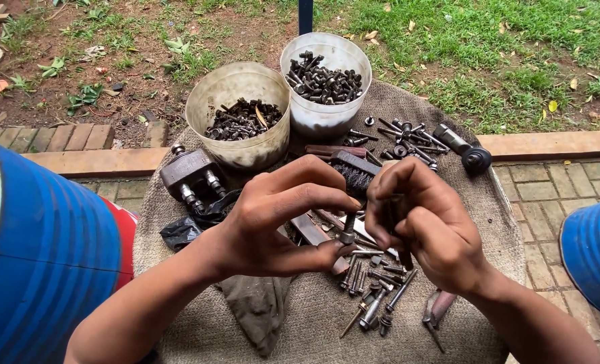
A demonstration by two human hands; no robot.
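Over the burlap-covered bench (448, 323), the left hand (273, 219) pinched a threaded bolt (348, 228) upright between thumb and fingertips, while the right hand (425, 226) was curled shut just beside it, its fingers pressed together around something too hidden to tell. More loose bolts (374, 283) lay scattered on the cloth below the hands, near red-handled pliers (438, 307). Behind stood two white buckets (239, 145) (323, 118) full of dark bolts, a wire brush (350, 168), a grey metal block (191, 174) and a blue drum (50, 256) at the left.
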